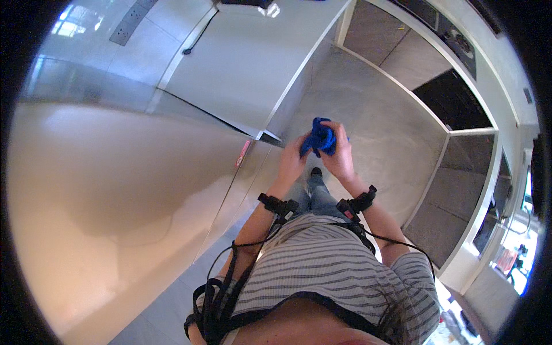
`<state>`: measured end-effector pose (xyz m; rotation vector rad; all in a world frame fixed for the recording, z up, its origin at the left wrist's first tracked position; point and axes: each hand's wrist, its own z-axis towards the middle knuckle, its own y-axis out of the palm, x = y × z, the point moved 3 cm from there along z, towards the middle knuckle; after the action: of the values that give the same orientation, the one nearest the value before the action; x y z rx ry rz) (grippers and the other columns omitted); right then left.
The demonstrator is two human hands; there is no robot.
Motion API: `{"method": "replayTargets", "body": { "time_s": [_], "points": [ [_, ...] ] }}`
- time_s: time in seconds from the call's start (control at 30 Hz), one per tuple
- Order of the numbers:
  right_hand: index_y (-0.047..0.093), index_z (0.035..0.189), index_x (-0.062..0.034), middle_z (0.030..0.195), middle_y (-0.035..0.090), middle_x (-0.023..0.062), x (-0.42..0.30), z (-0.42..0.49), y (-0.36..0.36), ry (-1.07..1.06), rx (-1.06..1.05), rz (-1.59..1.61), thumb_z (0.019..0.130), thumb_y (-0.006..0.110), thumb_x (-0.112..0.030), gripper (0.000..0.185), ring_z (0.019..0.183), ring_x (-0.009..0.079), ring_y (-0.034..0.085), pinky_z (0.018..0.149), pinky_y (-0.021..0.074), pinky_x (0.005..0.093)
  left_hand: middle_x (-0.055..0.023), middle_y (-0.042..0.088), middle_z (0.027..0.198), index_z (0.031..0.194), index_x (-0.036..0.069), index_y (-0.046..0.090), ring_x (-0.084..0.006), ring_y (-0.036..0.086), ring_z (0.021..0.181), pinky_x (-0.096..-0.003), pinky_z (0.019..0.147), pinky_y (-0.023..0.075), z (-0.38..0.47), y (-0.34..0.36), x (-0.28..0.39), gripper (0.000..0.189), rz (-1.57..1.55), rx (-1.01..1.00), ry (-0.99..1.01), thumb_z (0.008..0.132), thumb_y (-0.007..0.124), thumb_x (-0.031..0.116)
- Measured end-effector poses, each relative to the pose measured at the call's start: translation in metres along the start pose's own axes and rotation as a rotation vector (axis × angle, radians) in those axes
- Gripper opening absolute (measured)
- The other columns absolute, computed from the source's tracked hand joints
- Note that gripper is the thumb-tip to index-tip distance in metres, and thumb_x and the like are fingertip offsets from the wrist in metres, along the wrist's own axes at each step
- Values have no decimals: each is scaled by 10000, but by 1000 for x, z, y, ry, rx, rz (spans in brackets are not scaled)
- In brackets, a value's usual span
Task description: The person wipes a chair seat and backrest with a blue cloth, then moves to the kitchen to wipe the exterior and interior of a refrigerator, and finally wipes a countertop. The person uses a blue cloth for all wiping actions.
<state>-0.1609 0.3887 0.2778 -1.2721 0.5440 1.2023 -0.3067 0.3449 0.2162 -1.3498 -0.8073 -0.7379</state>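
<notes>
A bunched-up blue cloth [322,137] hangs in the air in front of my body, gripped from both sides. My left hand [295,156] closes on its left edge, the fingers partly hidden by the folds. On the other side, my right hand [339,151] curls over the top of the cloth with its thumb and fingers around it. Black straps with small devices and cables sit on both wrists. Below the cloth are my jeans and one dark shoe [317,172].
To the left rises a tall pale panel [129,172] with a small red sticker [243,154]. A white worktop [241,56] with a black cable [202,32] lies ahead. Grey cabinet fronts [448,194] and a dark glossy panel [453,101] line the right, around a grey floor [379,129].
</notes>
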Motion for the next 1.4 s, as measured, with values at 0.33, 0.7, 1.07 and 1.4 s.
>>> {"method": "replayTargets", "body": {
  "time_s": [0.33, 0.7, 1.07, 1.4],
  "points": [
    [445, 1270, -57, 1177, 502, 194, 13, 31, 4, 33, 87, 13, 718, 720, 21, 621, 1060, 430, 552, 876, 488, 432, -209, 645, 996, 1109, 39, 620, -410, 603, 937, -426, 797, 485, 20, -8, 9, 295, -100, 294, 28, 822, 550, 27],
    [467, 1297, -87, 1219, 463, 187, -36, 79, 29, -83, 23, -188, 632, 804, -69, 746, 1168, 413, 440, 964, 410, 454, -190, 624, 889, 1013, -52, 588, -269, 565, 762, -416, 693, 445, 32, -27, -3, 210, -210, 412, -338, 867, 488, 60],
    [350, 1436, -39, 1500, 235, 267, 15, 160, 43, -1, 20, -542, 769, 770, -357, 850, 1343, 506, 272, 1071, 281, 607, -295, 287, 1422, 1430, -6, 217, -457, 227, 1339, -537, 1117, 240, 103, -123, -31, 765, 240, 640, -165, 785, 630, 0],
    [310, 1501, -189, 1553, 198, 230, 57, 189, 67, -144, -72, -420, 862, 660, -296, 736, 1407, 516, 165, 1090, 209, 664, -84, 182, 1591, 1473, 249, 383, -497, 69, 1435, -712, 1095, 58, 184, -75, -13, 671, 653, 296, 75, 856, 633, 337]
  ]
}}
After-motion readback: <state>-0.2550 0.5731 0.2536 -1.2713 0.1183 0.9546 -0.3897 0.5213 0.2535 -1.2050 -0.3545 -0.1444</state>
